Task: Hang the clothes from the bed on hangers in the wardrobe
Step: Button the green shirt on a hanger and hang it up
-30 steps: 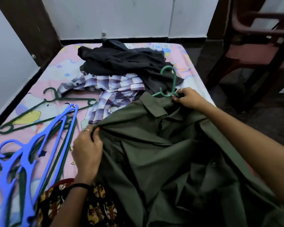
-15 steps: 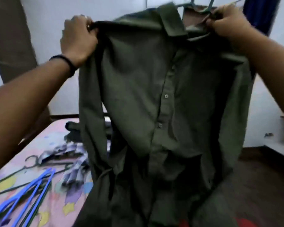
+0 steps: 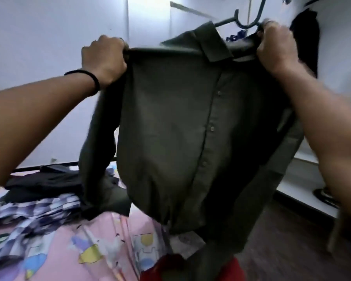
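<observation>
I am seeing left hand [image 3: 103, 59] and right hand [image 3: 277, 49] each grasping a shoulder of the olive shirt [image 3: 170, 128], hanger [image 3: 244, 24] inside collar, above bed [image 3: 69, 250].

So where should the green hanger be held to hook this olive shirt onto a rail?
Probably at the neck just below the hook, from the right: the green hanger has its hook standing free above the collar of the olive shirt, beside the right hand. The left hand grips the other shoulder.
</observation>
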Available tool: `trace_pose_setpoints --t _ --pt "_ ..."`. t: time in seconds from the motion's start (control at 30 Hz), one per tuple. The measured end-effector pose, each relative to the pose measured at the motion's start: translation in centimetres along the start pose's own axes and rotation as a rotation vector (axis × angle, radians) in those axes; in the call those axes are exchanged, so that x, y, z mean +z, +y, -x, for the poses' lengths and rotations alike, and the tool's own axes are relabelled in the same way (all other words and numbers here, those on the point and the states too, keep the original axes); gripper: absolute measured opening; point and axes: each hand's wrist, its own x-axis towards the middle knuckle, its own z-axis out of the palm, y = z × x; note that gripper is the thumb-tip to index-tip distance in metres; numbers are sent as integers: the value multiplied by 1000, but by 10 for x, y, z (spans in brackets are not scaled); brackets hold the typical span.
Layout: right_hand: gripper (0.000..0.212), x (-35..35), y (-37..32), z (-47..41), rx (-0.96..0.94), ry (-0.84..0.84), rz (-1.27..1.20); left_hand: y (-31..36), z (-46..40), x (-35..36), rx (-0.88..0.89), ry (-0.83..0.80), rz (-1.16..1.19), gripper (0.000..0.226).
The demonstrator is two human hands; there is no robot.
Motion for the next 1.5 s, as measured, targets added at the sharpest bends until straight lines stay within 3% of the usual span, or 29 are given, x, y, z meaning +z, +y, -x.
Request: trace_pose_setpoints --t 0.1,0.2,0.37,0.6,0.83,1.13,1.27,1.33,1.4,1.47,1.5 --pt "41 6 24 13 36 32 55 20 9 28 -21 -33 45 34" --pt "40 22 44 21 1 -48 106 36 16 62 8 -149 34 28" --pt "39 61 93 37 0 -74 154 63 18 126 -24 -203 94 26" --pt "39 130 169 30 -5 -63 268 109 -17 238 4 -74 150 26" --pt "22 234 235 0 25 -42 264 132 -64 354 32 -37 313 29" --pt "19 381 290 -10 108 -175 326 120 -109 534 137 -196 337 34" --pt "24 401 320 -54 254 -416 362 135 -156 581 211 -447 247 35" --pt "26 399 340 -82 330 -536 257 141 -192 593 270 -706 302 34" --pt "23 394 357 -108 346 -527 92 162 -224 588 363 -962 475 28" --pt "20 383 371 -135 310 -501 -3 211 -256 574 335 -1099 758 58" --pt "18 377 374 -148 283 -497 -23 241 -273 567 329 -1055 858 73"
